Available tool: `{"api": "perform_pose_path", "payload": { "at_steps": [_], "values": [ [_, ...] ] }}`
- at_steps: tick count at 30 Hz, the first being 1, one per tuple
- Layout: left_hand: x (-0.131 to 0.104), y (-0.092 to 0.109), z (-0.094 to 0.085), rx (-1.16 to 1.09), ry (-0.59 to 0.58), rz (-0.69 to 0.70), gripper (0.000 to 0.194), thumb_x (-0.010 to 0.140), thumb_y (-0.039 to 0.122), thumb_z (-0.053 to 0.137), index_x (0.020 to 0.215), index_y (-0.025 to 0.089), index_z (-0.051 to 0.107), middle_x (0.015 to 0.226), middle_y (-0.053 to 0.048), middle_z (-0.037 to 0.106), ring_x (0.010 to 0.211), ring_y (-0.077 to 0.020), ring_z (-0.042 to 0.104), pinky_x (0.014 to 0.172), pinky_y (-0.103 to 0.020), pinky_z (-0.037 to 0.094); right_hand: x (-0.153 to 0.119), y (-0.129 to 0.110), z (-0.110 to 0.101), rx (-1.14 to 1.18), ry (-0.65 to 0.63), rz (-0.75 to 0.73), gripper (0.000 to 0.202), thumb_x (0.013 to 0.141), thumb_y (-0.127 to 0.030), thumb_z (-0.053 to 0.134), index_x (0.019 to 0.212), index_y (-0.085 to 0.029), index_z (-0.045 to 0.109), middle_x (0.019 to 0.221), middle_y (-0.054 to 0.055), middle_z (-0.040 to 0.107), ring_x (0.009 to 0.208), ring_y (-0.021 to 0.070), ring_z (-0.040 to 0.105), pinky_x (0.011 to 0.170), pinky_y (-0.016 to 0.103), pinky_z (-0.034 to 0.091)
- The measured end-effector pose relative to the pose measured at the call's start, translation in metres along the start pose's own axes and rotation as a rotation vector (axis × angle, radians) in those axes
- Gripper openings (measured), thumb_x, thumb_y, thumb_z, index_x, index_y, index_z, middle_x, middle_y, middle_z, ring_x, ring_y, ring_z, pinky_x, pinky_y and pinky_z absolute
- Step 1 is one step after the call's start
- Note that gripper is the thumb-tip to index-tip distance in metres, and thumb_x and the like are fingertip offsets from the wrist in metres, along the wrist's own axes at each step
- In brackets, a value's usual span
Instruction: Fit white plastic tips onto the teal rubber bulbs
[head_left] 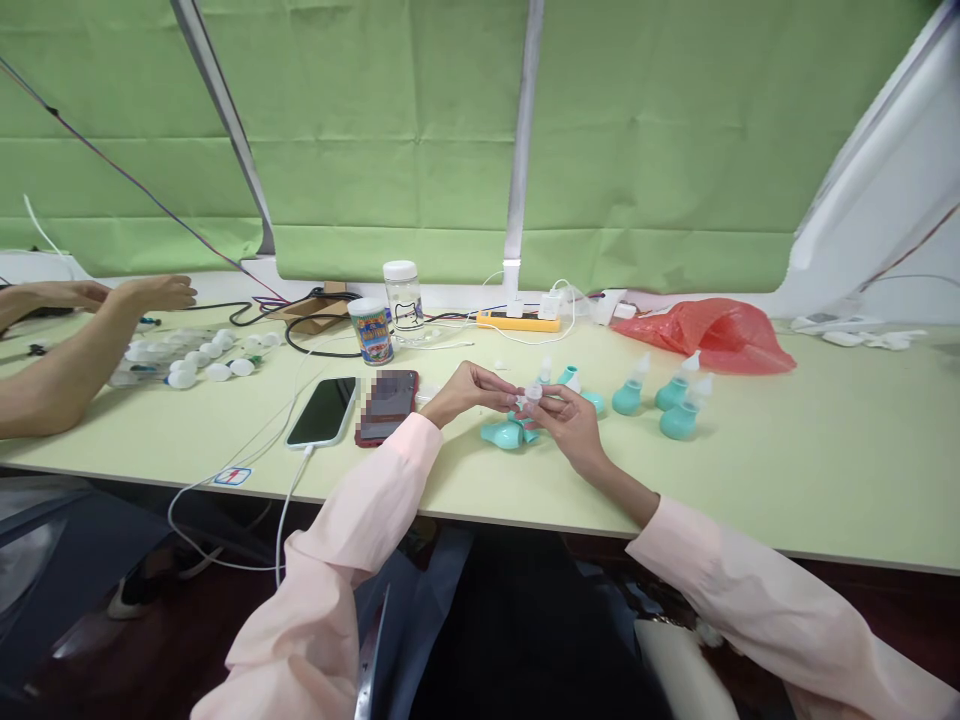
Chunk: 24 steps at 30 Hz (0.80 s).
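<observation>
Evidently, the left hand and right hand have their fingers pinched on a translucent plastic fitting, which uneven pressure could dislodge.

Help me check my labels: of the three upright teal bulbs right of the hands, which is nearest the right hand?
The leftmost teal bulb is nearest the right hand; the other two stand farther right, close together.

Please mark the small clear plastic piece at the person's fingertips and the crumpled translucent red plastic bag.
Small clear plastic piece [533, 392], head view: its upper part.
Crumpled red plastic bag [709, 335], head view: its middle.
</observation>
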<state>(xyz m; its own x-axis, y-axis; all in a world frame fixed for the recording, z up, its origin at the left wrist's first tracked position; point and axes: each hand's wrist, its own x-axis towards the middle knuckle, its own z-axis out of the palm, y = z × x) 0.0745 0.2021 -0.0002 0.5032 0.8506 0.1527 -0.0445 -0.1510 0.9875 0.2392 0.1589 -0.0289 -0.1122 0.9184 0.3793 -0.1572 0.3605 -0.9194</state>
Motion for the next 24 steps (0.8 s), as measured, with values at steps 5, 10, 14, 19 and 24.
{"api": "perform_pose_path", "payload": {
  "at_steps": [5,10,14,19,24],
  "values": [
    [-0.0001,0.0003,-0.0001,0.028,0.000,-0.007,0.036,0.047,0.026,0.073,0.077,0.009,0.067,0.072,-0.008,0.066,0.065,-0.0154,0.061,0.067,-0.030,0.051,0.0003,-0.0011,0.0020,-0.024,-0.019,0.059,0.039,0.058,-0.045,0.063,0.080,-0.019,0.045,0.079,0.004,0.065,0.065,0.0189,0.063,0.050,0.029,0.051],
    [0.0001,-0.0010,-0.0041,0.072,-0.026,0.040,0.034,0.049,0.027,0.072,0.078,0.009,0.067,0.068,-0.008,0.065,0.060,-0.0129,0.059,0.063,-0.027,0.050,0.0010,0.0002,0.0018,-0.028,-0.069,0.102,0.041,0.060,-0.049,0.061,0.080,-0.020,0.040,0.077,0.004,0.065,0.061,0.0184,0.063,0.049,0.028,0.050],
    [0.0008,-0.0018,-0.0053,0.068,-0.073,0.047,0.032,0.051,0.027,0.071,0.076,0.008,0.066,0.063,-0.007,0.063,0.054,-0.0098,0.056,0.056,-0.023,0.047,0.0012,0.0007,0.0019,-0.032,-0.078,0.120,0.041,0.060,-0.049,0.060,0.080,-0.020,0.039,0.076,0.004,0.065,0.060,0.0181,0.063,0.048,0.027,0.050],
    [-0.0003,-0.0006,-0.0036,0.055,-0.075,0.007,0.034,0.052,0.030,0.070,0.076,0.006,0.065,0.063,-0.007,0.062,0.053,-0.0093,0.054,0.055,-0.023,0.045,0.0011,-0.0004,0.0023,-0.039,-0.085,0.131,0.041,0.060,-0.050,0.060,0.079,-0.021,0.038,0.075,0.003,0.065,0.060,0.0182,0.063,0.048,0.027,0.049],
    [-0.0019,0.0013,-0.0015,0.028,-0.080,-0.001,0.029,0.053,0.028,0.070,0.070,0.006,0.062,0.057,-0.003,0.058,0.047,-0.0066,0.050,0.050,-0.021,0.040,0.0010,-0.0003,0.0024,-0.050,-0.104,0.127,0.040,0.060,-0.049,0.060,0.078,-0.021,0.037,0.070,0.001,0.064,0.061,0.0186,0.063,0.049,0.027,0.049]
  ]
}}
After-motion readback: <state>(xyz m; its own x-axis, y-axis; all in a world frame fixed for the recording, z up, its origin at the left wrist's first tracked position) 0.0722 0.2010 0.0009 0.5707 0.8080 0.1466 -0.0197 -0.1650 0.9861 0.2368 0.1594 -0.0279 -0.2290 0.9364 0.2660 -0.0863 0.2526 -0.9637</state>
